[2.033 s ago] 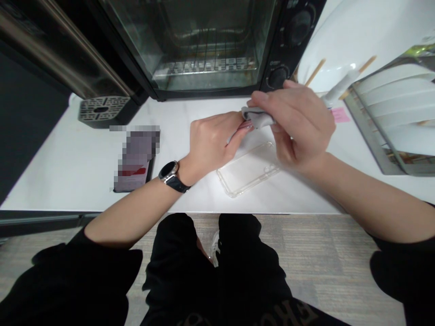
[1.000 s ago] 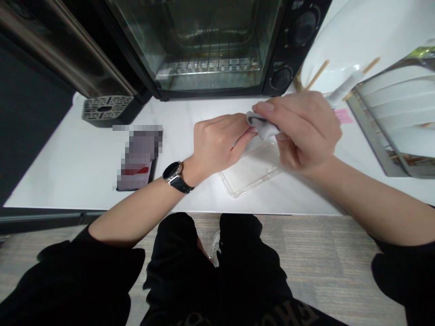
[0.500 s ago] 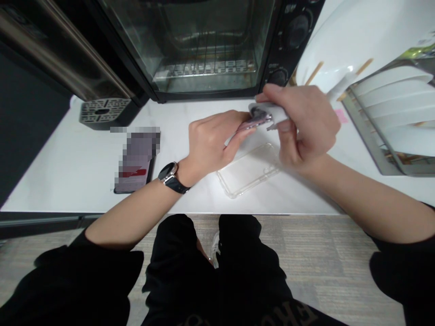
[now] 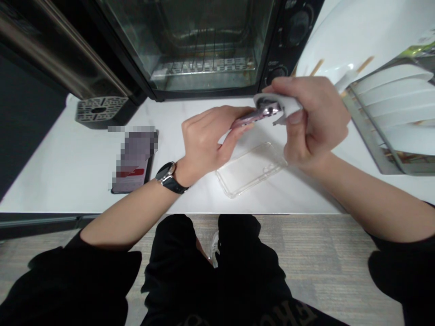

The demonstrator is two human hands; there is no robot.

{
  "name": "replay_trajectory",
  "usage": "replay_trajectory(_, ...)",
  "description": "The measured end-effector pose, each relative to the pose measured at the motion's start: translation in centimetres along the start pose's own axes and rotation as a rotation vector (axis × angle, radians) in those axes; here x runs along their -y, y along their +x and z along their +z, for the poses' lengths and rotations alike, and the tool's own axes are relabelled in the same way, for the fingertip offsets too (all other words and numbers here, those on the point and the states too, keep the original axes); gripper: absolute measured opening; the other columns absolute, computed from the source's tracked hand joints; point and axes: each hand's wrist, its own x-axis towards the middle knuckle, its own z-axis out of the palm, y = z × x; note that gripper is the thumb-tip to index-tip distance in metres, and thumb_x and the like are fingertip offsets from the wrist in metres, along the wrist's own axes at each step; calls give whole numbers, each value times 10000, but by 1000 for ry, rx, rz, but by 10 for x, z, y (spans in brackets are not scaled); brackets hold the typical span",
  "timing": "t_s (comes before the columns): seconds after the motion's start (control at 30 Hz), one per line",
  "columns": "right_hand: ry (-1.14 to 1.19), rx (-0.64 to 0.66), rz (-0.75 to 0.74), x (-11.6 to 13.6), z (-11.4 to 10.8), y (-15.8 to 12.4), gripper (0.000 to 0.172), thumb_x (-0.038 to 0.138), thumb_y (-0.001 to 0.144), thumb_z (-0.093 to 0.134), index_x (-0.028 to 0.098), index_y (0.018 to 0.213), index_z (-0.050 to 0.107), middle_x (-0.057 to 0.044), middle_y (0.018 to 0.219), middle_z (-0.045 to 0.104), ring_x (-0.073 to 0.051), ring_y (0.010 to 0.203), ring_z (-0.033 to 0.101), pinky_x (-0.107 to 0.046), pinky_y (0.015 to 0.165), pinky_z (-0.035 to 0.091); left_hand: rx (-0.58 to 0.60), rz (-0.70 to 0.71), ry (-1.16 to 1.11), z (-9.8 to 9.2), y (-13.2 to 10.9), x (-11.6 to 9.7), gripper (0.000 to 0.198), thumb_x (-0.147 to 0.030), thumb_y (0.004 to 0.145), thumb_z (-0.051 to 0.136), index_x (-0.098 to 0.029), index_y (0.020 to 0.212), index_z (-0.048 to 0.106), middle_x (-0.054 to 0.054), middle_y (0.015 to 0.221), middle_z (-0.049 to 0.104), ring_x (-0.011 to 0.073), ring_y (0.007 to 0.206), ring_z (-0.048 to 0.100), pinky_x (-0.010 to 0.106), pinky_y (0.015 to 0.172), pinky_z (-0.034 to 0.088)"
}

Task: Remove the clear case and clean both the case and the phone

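My left hand (image 4: pixel 212 136) is closed around one end of a pinkish phone (image 4: pixel 249 118), held tilted above the counter. At its other end, my right hand (image 4: pixel 312 117) grips a thin white tissue or wipe (image 4: pixel 288 105), which wraps over the phone's edge by the shiny camera area. Below both hands a clear phone case (image 4: pixel 248 172) lies flat on the white counter (image 4: pixel 190 199). The far side of the phone is hidden by my fingers and the tissue.
Another phone (image 4: pixel 134 163), its screen blurred out, lies to the left. A toaster oven (image 4: pixel 204 54) stands at the back, beside a machine with a slotted drip tray (image 4: pixel 102 111). On the right are a rack (image 4: pixel 374 145) of white plates (image 4: pixel 397 90) and a large white bowl (image 4: pixel 350 36).
My right hand has shifted slightly right and up with the tissue, showing more of the phone's shiny camera end. My left hand has moved slightly left, still holding the phone.
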Motion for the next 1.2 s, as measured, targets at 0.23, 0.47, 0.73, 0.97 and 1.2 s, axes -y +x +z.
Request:
replay_trajectory(0.23, 48, -71, 39, 3, 4, -2, 415, 285, 1028, 428, 296, 1388, 632, 20, 1232, 759, -202, 1106, 712, -370, 969, 581, 18, -17, -19, 0, 3, -1, 191, -381, 1035, 549, -229, 1076, 656, 14, 895, 748, 154, 823, 745, 268, 722, 525)
replay_trajectory(0.47, -86, -55, -87, -4, 5, -10, 464, 523, 1030, 424, 406, 1451, 579, 53, 1096, 809, -204, 890, 772, -395, 844, 644, 102, 48, 43, 0, 2, -3, 285, -427, 1065, 448, -235, 919, 601, 8, 805, 706, 153, 712, 690, 294, 629, 452)
replay_trajectory(0.73, -122, -31, 100, 11, -3, -2, 424, 327, 1060, 405, 388, 1443, 576, 116, 1296, 738, -162, 1125, 735, -320, 998, 604, 65, -441, -389, -3, -6, -3, 332, -539, 990, 576, -254, 1106, 703, 49, 1014, 708, 203, 997, 688, 344, 992, 502)
replay_trajectory(0.97, -108, 6, 275, 15, 3, -11, 410, 367, 1059, 469, 410, 1455, 570, 94, 1231, 765, -167, 974, 767, -300, 850, 626, -142, -737, -942, 1, 20, -8, 158, -296, 1006, 598, -260, 1126, 695, -15, 1077, 662, 135, 1048, 656, 274, 1011, 518)
replay_trajectory(1.2, -115, 144, 403, 12, 5, -18, 408, 458, 1039, 457, 414, 1431, 560, 20, 1106, 764, -231, 946, 728, -385, 859, 588, 125, -1512, -1601, -10, 34, -4, 548, -734, 958, 430, -298, 1187, 670, -34, 700, 582, 51, 418, 370, 204, 386, 327)
